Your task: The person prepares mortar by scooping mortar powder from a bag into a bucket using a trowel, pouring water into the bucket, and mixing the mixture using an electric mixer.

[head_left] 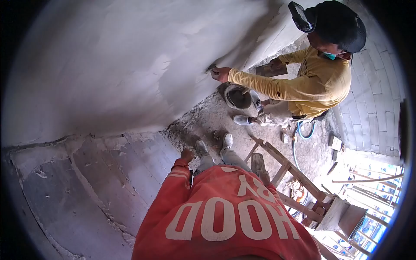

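My left hand [187,155] hangs by my left hip with its fingers curled in; anything inside them is hidden. At the end of my red right sleeve, my right hand [263,177] is a small dim shape beside a short wooden board [258,163], and its grip cannot be made out. In front of me a co-worker in a yellow shirt [323,86] presses a small dark tool [211,68] against the plastered wall [130,65]. The co-worker's other hand holds a flat board [271,70]. A bucket [238,96] with grey mix stands by the co-worker's feet.
Grey panels [86,186] line my left side. To the right, a wooden trestle [299,175] leans across the rough floor [208,119]. A blue hose [306,138] curves behind the co-worker, near a block wall [372,91]. Timber poles [368,180] cross a bright opening at lower right.
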### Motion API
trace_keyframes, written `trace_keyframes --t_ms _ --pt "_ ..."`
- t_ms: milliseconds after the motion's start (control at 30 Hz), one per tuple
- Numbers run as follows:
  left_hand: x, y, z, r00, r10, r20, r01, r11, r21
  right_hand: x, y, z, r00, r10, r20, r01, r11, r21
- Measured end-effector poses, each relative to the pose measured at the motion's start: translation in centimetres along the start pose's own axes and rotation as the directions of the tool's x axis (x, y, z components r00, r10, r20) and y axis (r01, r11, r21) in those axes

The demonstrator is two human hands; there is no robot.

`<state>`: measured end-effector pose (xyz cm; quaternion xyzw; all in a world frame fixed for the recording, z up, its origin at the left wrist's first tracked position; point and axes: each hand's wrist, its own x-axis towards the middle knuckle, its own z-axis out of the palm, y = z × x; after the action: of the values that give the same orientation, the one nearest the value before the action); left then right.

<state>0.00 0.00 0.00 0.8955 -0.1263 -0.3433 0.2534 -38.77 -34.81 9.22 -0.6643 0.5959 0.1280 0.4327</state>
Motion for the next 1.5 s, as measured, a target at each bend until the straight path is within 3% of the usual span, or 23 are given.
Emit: trace_keyframes --t_ms 67,167,267,300,367,467,567,667,733,767,800,833,900,1000,1033,1067,1133,1233,1300,1367,1433,1500 --pt "-0.7 0.9 -1.3 0.998 -0.053 0.019 0.055 0.984 -0.171 2.5 4.0 1.6 0.986 -0.139 -0.093 0.139 0.990 -0.001" --pt "-1.9 -0.1 -2.1 0.998 0.067 0.018 -0.065 0.992 -0.104 -2.9 -2.5 -0.2 0.999 -0.034 -0.010 0.034 0.998 0.048" --pt "-0.5 -1.4 -1.8 0.995 -0.065 0.079 0.083 0.965 -0.249 -1.1 -1.4 0.5 0.991 -0.128 -0.044 0.124 0.988 -0.091" --pt "0.0 -2.5 -1.2 0.998 0.018 0.057 -0.009 0.987 -0.163 -0.8 -0.8 0.4 0.955 -0.296 -0.016 0.281 0.921 -0.270" --pt "0.6 -4.6 0.3 0.981 0.188 0.036 -0.189 0.982 0.011 -0.7 -0.1 -0.3 0.811 -0.571 0.129 0.531 0.625 -0.573" --pt "-0.5 -3.1 -0.5 0.989 0.139 0.051 -0.138 0.990 -0.018 -1.6 -1.1 -0.5 0.889 -0.456 0.052 0.433 0.797 -0.421" --pt "-0.8 -1.4 -1.4 0.989 -0.118 0.092 0.135 0.971 -0.199 -2.7 -3.5 -0.6 0.987 -0.146 0.064 0.156 0.967 -0.202" --pt "0.6 -3.1 0.8 0.987 -0.116 0.108 0.111 0.993 0.051 -1.3 -1.2 -0.4 0.924 -0.372 0.091 0.376 0.833 -0.406" --pt "0.8 -3.6 2.3 0.976 -0.140 0.168 0.191 0.921 -0.340 0.0 1.1 0.2 0.871 -0.489 0.051 0.468 0.793 -0.389" --pt "1.3 -4.0 2.6 0.970 -0.141 0.201 0.226 0.828 -0.513 0.7 1.9 0.6 0.888 -0.457 0.056 0.440 0.806 -0.396" --pt "1.3 -2.6 1.8 0.992 -0.019 0.127 0.073 0.899 -0.433 1.2 2.1 1.0 0.903 -0.425 0.060 0.411 0.817 -0.404" --pt "3.3 -2.9 3.0 0.985 0.150 -0.082 -0.166 0.950 -0.265 1.7 2.3 1.0 0.887 -0.455 0.074 0.443 0.797 -0.410" --pt "4.5 0.0 1.1 0.948 0.289 -0.133 -0.315 0.913 -0.258 1.5 2.5 0.9 0.856 -0.507 0.106 0.500 0.755 -0.424" --pt "6.8 6.1 -2.4 0.873 0.445 -0.200 -0.488 0.801 -0.347 -0.9 -0.8 -0.4 0.763 -0.595 0.253 0.550 0.393 -0.737" --pt "7.2 8.2 -3.8 0.847 0.481 -0.225 -0.531 0.758 -0.379 -1.1 -1.3 -0.4 0.825 -0.527 0.204 0.515 0.555 -0.653" --pt "7.0 10.4 -5.7 0.895 0.413 -0.165 -0.442 0.778 -0.447 -1.3 -1.7 -0.5 0.880 -0.445 0.166 0.458 0.700 -0.548" --pt "4.3 15.8 -10.8 0.985 0.154 0.071 -0.086 0.813 -0.576 -0.1 0.2 -0.5 0.834 -0.510 0.210 0.539 0.671 -0.510" --pt "1.4 17.6 -12.8 0.984 0.178 -0.019 -0.179 0.975 -0.135 -0.8 -0.1 -0.2 0.754 -0.633 0.174 0.563 0.488 -0.667" --pt "1.3 16.0 -11.2 0.978 0.208 0.008 -0.204 0.952 0.230 -1.3 -0.3 -0.1 0.786 -0.598 0.160 0.535 0.528 -0.659" --pt "2.0 11.8 -7.7 0.952 0.304 0.032 -0.299 0.904 0.306 -1.2 -0.4 0.4 0.787 -0.595 0.165 0.528 0.509 -0.680" --pt "2.5 5.4 -3.5 0.885 0.465 -0.012 -0.463 0.882 0.088 -1.0 0.0 0.9 0.760 -0.621 0.191 0.535 0.433 -0.725" --pt "2.6 -0.4 0.9 0.952 0.260 0.162 -0.287 0.943 0.169 2.2 6.0 3.5 0.689 -0.725 0.006 0.639 0.603 -0.477"
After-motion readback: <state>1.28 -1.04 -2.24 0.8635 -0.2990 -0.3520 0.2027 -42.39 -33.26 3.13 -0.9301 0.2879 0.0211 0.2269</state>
